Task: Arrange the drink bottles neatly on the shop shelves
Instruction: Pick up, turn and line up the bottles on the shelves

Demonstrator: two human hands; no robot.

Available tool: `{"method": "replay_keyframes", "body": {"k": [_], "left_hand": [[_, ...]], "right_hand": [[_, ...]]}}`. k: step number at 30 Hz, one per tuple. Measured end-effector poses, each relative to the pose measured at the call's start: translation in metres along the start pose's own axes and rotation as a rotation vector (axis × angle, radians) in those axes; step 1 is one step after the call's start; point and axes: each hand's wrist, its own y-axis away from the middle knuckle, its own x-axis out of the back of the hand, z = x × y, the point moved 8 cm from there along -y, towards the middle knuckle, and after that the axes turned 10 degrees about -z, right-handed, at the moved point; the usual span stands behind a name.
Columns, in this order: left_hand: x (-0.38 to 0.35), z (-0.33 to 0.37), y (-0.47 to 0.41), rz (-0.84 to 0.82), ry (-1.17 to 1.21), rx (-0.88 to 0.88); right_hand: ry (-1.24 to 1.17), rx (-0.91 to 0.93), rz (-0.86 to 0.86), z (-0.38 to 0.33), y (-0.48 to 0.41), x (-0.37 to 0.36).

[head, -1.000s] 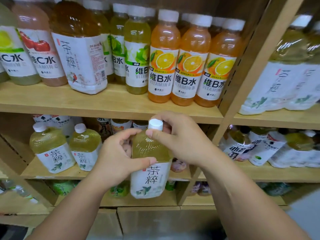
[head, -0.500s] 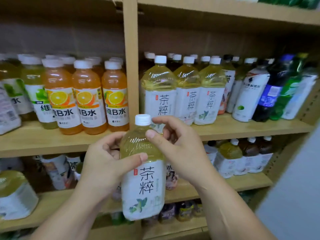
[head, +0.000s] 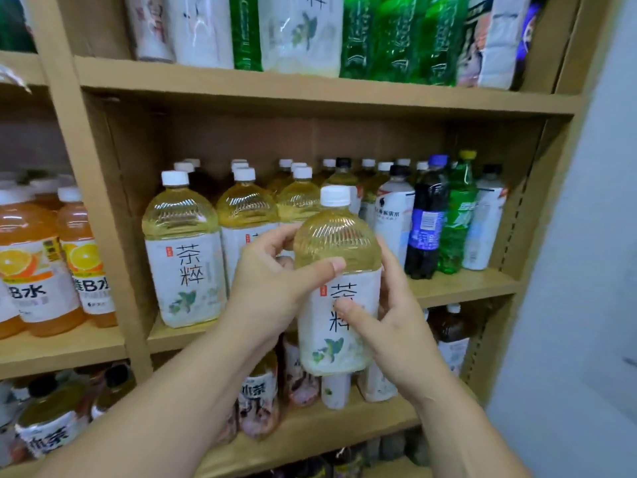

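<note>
I hold a big tea bottle upright in front of the middle shelf; it has yellow tea, a white cap and a white label. My left hand grips its left side, thumb across the front. My right hand wraps round its right side, thumb on the label. Behind it on the shelf stand matching tea bottles, in rows running back.
Right of the tea row stand a white-labelled bottle, a dark cola bottle and a green soda bottle. Orange vitamin drinks fill the left bay. A wooden upright divides the bays. More bottles fill the shelves above and below.
The bottle has risen and moved right, from the lower shelf level up to the tea row on the middle shelf. My right hand slid from the neck down to the label.
</note>
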Motion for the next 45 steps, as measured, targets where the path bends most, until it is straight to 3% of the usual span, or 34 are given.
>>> {"method": "replay_keyframes", "body": {"k": [4, 8, 13, 17, 21, 28, 33, 37, 39, 45], "left_hand": [[-0.033, -0.005, -0.032, -0.058, 0.041, -0.001], [-0.057, -0.016, -0.058, -0.171, -0.049, 0.028], [-0.069, -0.033, -0.072, -0.229, -0.318, 0.066], [-0.062, -0.039, -0.069, -0.153, -0.648, 0.03], [-0.06, -0.03, -0.06, -0.082, -0.863, -0.159], [-0.074, -0.028, -0.066, -0.077, -1.257, -0.344], [-0.076, -0.034, -0.084, -0.085, -1.388, -0.307], [-0.076, -0.041, -0.088, -0.119, -1.412, -0.265], [-0.076, -0.042, -0.088, -0.123, -1.442, -0.256], [-0.084, -0.047, -0.089, -0.174, -1.542, -0.168]], "right_hand": [[-0.022, 0.01, 0.025, 0.01, -0.015, 0.034], [0.061, 0.007, 0.16, 0.023, -0.033, 0.068], [0.206, -0.014, 0.333, 0.045, -0.055, 0.085], [0.218, -0.02, 0.384, 0.056, -0.067, 0.079], [0.313, -0.1, 0.316, 0.066, -0.084, 0.064], [0.686, -0.28, 0.244, 0.071, -0.093, 0.078], [0.764, -0.286, 0.051, 0.041, -0.101, 0.109], [0.789, -0.132, 0.244, -0.005, -0.121, 0.156], [0.851, -0.079, 0.254, -0.019, -0.137, 0.162], [0.994, -0.233, 0.059, -0.008, -0.172, 0.157]]}}
